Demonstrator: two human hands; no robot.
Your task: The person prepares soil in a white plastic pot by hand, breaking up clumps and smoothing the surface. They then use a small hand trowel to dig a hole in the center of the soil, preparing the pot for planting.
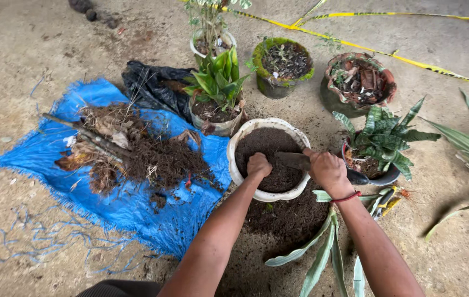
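Soil fills the white pot (243,135) that sits on the concrete floor (20,44) directly in front of the person, its left edge touching the frayed blue tarp (31,157). The left hand (259,164) is balled into a fist and pressed knuckles-down into the dark soil (264,144) near the pot's centre; whether it encloses anything cannot be told. The right hand (326,169), with a red band (347,197) around its wrist, is closed around the handle of a trowel (293,160), whose rusty blade lies flat on the soil pointing toward the left hand, just beside it. More loose soil is scattered on the floor between the pot and the person. On the tarp lies a heap of roots, dry leaves and sticks (130,151), with a crumpled black plastic bag (154,87) at its far edge. Behind the white pot stands a small pot with a green leafy plant (218,82), touching or nearly touching the rim. Farther back are a moss-covered pot (282,66) and a broken-edged clay pot (359,82), and to the right a dark pot with a striped-leaf plant (385,140). Long cut leaves (322,250) lie on the floor beneath the right forearm. Yellow tape (377,52) runs across the ground at the back.
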